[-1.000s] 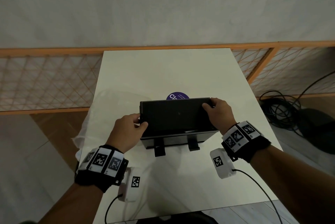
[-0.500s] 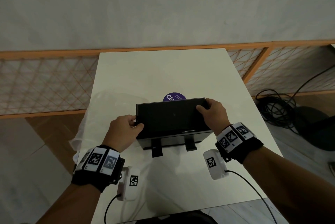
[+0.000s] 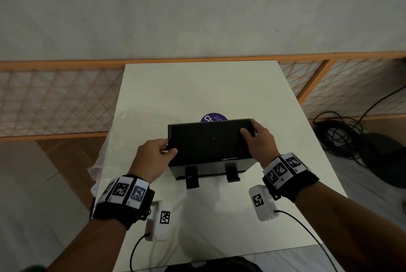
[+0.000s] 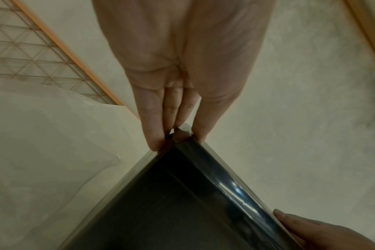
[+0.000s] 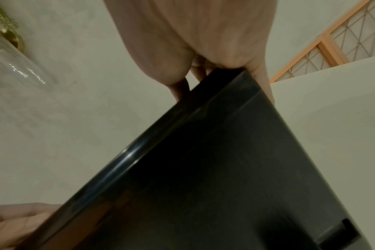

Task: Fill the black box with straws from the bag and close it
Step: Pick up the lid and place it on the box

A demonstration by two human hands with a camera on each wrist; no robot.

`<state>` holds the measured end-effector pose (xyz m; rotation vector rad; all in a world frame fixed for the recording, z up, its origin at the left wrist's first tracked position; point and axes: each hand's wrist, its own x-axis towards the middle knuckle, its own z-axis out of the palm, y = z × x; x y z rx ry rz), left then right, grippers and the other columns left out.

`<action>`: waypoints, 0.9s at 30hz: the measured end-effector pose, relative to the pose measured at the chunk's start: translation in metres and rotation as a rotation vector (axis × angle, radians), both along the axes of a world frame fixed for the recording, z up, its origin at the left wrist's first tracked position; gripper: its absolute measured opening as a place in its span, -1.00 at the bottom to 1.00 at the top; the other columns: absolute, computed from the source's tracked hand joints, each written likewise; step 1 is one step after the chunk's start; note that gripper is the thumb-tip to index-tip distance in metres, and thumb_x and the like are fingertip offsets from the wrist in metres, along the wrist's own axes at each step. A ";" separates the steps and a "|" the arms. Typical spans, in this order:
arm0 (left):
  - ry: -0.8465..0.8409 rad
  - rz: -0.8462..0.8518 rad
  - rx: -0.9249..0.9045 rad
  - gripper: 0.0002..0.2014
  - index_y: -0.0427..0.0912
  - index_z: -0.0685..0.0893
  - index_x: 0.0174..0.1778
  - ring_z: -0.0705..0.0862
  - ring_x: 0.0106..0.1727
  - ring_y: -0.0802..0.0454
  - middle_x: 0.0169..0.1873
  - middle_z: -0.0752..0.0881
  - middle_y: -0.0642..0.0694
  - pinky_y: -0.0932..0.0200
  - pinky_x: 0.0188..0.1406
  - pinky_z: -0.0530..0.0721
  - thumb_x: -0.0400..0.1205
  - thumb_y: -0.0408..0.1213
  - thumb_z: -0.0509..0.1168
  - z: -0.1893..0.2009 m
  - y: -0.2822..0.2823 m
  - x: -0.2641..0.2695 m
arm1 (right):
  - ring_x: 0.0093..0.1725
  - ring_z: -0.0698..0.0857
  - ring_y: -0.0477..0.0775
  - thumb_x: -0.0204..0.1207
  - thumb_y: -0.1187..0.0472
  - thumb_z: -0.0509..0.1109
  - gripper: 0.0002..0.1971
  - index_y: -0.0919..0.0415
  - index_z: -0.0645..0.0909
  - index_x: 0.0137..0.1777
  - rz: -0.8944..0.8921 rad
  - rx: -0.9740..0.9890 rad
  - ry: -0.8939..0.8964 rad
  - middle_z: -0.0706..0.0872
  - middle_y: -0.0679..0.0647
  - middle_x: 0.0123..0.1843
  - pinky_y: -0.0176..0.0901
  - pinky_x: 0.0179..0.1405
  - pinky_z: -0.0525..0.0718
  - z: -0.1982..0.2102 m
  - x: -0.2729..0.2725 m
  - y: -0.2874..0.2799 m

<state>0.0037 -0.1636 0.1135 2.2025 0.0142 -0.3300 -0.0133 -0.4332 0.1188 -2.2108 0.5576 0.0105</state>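
Fingers first: the left hand pinches the left edge of the lid, thumb on top and fingertips under the corner. The right hand grips the far right corner the same way, thumb over the top. That lid sits on the black box, though I can't tell if it's fully seated. Two latches hang loose at the front. The box stands mid-table, a clear bag just beside it on the left, and a purple sticker peeks out behind.
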 end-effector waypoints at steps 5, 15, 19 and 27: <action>-0.028 -0.024 0.044 -0.70 -0.11 0.70 0.24 0.75 0.04 0.02 0.06 0.79 -0.09 0.05 0.18 0.69 0.58 -0.23 0.36 0.001 -0.002 0.003 | 0.14 0.58 0.18 0.64 0.13 0.23 -0.62 0.23 0.44 0.41 -0.001 0.008 -0.002 0.66 0.22 0.25 -0.19 0.01 0.44 -0.002 -0.002 -0.002; -0.060 -0.021 0.072 -0.69 -0.11 0.68 0.28 0.71 -0.02 0.08 0.08 0.78 -0.10 0.24 0.08 0.58 0.61 -0.20 0.33 0.001 -0.013 0.017 | 0.37 0.53 0.21 0.61 0.08 0.28 -0.47 0.19 0.34 0.54 -0.058 0.035 0.007 0.57 0.18 0.41 -0.06 0.30 0.47 -0.011 0.017 -0.014; -0.029 -0.007 0.028 -0.63 -0.12 0.62 0.33 0.70 -0.03 0.11 0.12 0.74 -0.03 0.18 0.12 0.61 0.61 -0.13 0.32 -0.007 -0.009 0.017 | 0.35 0.54 0.21 0.61 0.07 0.27 -0.50 0.18 0.36 0.52 -0.044 0.031 0.007 0.59 0.17 0.39 -0.06 0.27 0.48 -0.013 0.017 -0.015; -0.016 0.122 0.403 -0.18 0.10 0.25 0.56 0.28 0.56 -0.20 0.57 0.31 -0.17 -0.21 0.48 0.35 0.42 0.21 0.40 -0.042 0.072 0.040 | 0.50 0.38 0.25 0.57 0.14 0.33 -0.44 0.25 0.30 0.53 -0.032 -0.142 -0.236 0.37 0.28 0.53 0.18 0.49 0.38 0.000 -0.018 -0.023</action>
